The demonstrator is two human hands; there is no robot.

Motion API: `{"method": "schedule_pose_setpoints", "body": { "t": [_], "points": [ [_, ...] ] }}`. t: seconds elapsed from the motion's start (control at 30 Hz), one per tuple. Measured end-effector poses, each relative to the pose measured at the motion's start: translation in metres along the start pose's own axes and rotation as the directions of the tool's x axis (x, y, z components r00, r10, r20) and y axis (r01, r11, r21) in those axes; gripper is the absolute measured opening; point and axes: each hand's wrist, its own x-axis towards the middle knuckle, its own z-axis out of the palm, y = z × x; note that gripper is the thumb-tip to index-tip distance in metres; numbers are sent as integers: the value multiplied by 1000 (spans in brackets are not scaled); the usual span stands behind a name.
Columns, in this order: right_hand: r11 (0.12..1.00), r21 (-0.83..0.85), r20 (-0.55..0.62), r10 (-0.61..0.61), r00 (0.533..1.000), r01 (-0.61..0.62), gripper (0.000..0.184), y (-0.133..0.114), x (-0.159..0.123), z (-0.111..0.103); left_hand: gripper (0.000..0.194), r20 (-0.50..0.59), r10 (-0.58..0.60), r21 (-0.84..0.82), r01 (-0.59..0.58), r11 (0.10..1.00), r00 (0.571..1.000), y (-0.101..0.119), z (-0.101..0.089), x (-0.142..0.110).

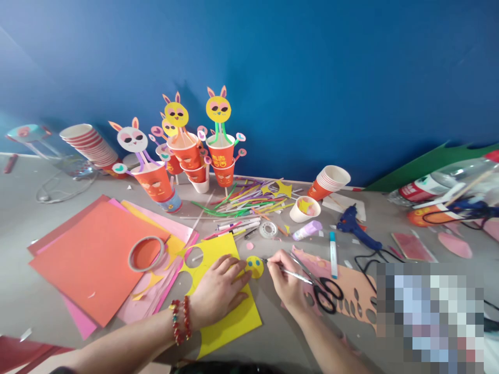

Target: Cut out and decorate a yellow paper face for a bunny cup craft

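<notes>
My left hand (220,291) lies flat, fingers stretched, on a yellow foam sheet (230,317) with round holes cut in it, its fingertips touching a small yellow paper circle (254,266) with blue marks. My right hand (286,278) is closed in a pinch on a thin pen (290,272), its tip at the circle's right edge. Black-handled scissors (325,293) lie just right of that hand. A red bead bracelet (180,319) is on my left wrist.
Orange, pink and yellow sheets (93,259) with a tape roll (147,253) lie left. Bunny cup crafts (187,148) and stacked cups (91,143) stand at the back. Coloured strips (245,200), a blue glue gun (356,228), a glue stick (307,230) and a marker (333,254) lie at centre right.
</notes>
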Motion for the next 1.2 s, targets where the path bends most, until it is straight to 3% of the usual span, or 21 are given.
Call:
{"method": "schedule_pose_setpoints", "body": {
  "t": [1.2],
  "points": [
    [999,-48,40,4,999,-2,21,1,2,2,41,-14,0,15,0,1000,1000,1,-1,0]
  ]
}}
